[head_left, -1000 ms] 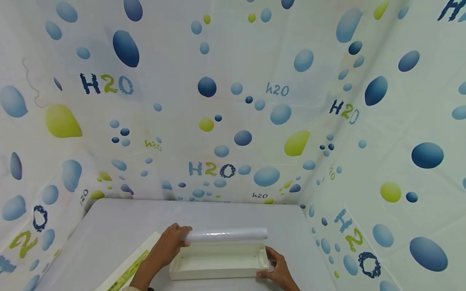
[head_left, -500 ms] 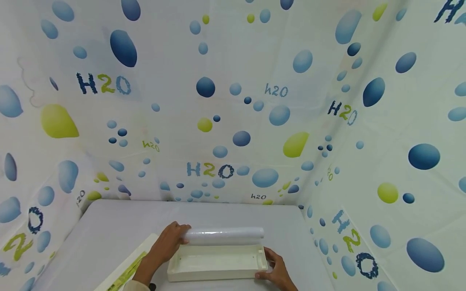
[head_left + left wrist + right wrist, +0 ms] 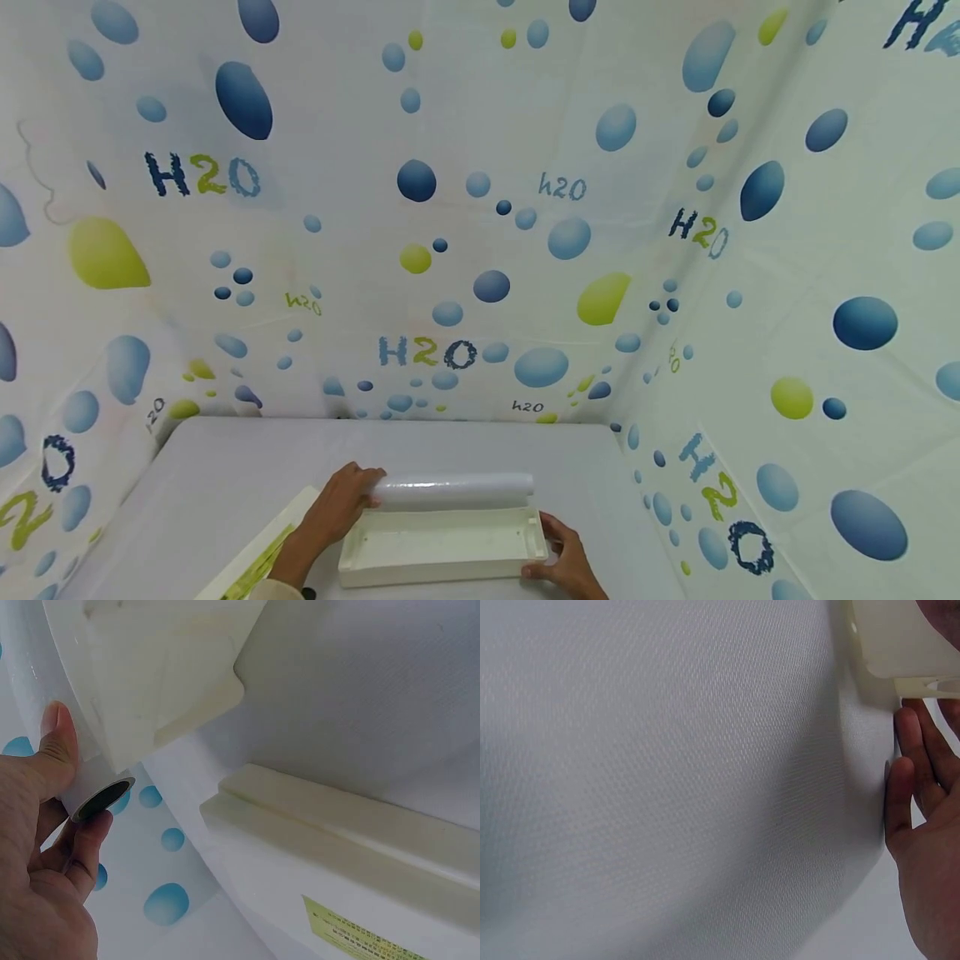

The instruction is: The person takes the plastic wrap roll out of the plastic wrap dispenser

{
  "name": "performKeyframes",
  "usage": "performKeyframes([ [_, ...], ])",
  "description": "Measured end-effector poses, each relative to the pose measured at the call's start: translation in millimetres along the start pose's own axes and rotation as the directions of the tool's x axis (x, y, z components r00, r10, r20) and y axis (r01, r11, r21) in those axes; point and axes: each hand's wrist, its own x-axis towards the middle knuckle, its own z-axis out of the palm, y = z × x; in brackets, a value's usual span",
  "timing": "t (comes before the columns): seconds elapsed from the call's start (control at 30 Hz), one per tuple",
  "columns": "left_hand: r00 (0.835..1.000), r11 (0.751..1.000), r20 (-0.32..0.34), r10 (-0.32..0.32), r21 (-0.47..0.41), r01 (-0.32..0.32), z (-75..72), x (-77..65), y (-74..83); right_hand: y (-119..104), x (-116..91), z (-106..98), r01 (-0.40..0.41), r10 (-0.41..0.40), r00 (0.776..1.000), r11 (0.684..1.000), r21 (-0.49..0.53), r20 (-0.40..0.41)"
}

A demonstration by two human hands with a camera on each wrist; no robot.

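A shiny roll of plastic wrap (image 3: pixel 457 490) lies along the far side of a shallow cream plastic tray (image 3: pixel 442 575). My left hand (image 3: pixel 341 504) grips the roll's left end; in the left wrist view, thumb and fingers sit around the hollow core end (image 3: pixel 105 799). At the tray's right end, my right hand (image 3: pixel 564 560) holds it with the thumb at the front corner and the fingers on the end wall. The right wrist view catches only a corner of the tray (image 3: pixel 900 637) above the right hand (image 3: pixel 937 862).
A long cream plastic lid (image 3: pixel 281 523) with a yellow-green printed label (image 3: pixel 262 567) lies slantwise at the left, partly behind the left forearm. The white table (image 3: pixel 570 454) meets a sheet (image 3: pixel 480 125) printed with blue and green drops behind and at the sides.
The head view has turned slightly, so everything sits a bit farther left. The roll's right end has shifted a little left against the tray; both hands keep their holds.
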Motion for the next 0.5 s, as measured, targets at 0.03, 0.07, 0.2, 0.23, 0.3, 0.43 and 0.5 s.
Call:
performKeyframes([
  [0.03,1.0,1.0,-0.019,0.018,-0.009,-0.018,1.5,-0.5,-2.0,0,0,0,0.001,-0.001,1.0,1.0,-0.003,0.0],
  [0.07,0.999,0.999,-0.037,0.037,-0.02,-0.038,3.0,-0.7,-3.9,0,-1,0,0.001,-0.001,1.0,1.0,-0.002,0.001],
  [0.2,0.991,0.993,-0.086,0.101,-0.047,-0.106,10.1,-0.5,-12.8,1,0,0,0.01,-0.01,1.0,1.0,0.001,0.003],
  [0.23,0.992,0.993,-0.081,0.099,-0.055,-0.103,10.4,-0.1,-13.3,1,0,0,0.013,-0.013,1.0,1.0,0.002,0.003],
  [0.3,0.996,0.995,-0.053,0.077,-0.066,-0.081,11.0,1.1,-14.9,1,0,0,0.012,-0.012,1.0,1.0,0.009,0.006],
  [0.43,0.999,0.996,-0.016,0.04,-0.083,-0.042,26.5,4.7,-34.1,1,0,0,0.004,-0.004,1.0,1.0,0.016,0.01],
  [0.5,0.997,0.993,-0.042,0.068,-0.092,-0.071,40.4,5.2,-49.9,2,1,1,0.002,-0.002,1.0,1.0,0.013,0.014],
])
